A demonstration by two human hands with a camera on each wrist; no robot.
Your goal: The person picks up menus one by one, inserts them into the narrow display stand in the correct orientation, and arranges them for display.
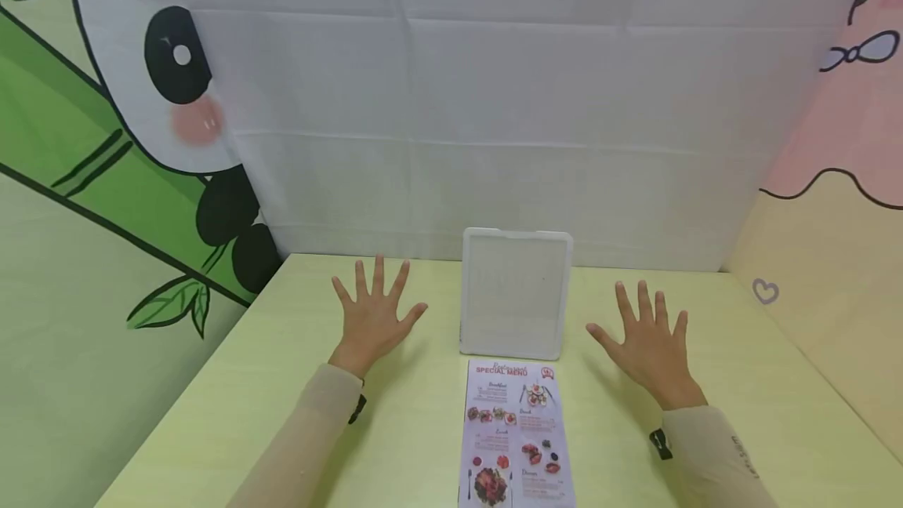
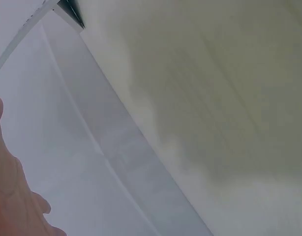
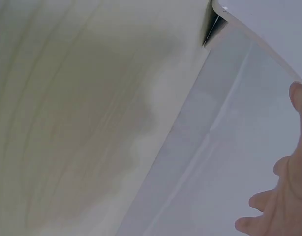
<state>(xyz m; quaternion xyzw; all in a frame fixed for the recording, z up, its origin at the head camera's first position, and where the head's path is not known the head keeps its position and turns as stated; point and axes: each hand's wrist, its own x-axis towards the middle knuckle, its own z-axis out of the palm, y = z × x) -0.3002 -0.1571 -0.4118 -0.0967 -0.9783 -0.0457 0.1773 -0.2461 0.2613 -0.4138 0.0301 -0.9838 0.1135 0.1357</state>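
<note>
A white backdrop cloth [image 1: 508,85] meets the far edge of the pale yellow bench [image 1: 233,406], whose side edges fan out toward the wearer. The white panel [image 1: 516,296] stands near mid-bench, its top reaching above that far edge; the menu sheet [image 1: 515,433] lies flat just below its base, cut off by the bottom of the head view. Bench surface runs on both sides of the pair, widest toward the left edge. The left hand [image 1: 370,328] and right hand [image 1: 650,345] are well apart, one either side of the panel, fingers straight and spread (both cast shadows on the bench). The sheet's heading reads "SPECIAL MENU", with "Breakfast" and "Lunch" smaller below; dark lettering on the right sleeve [image 1: 712,445] is too small to tell.
</note>
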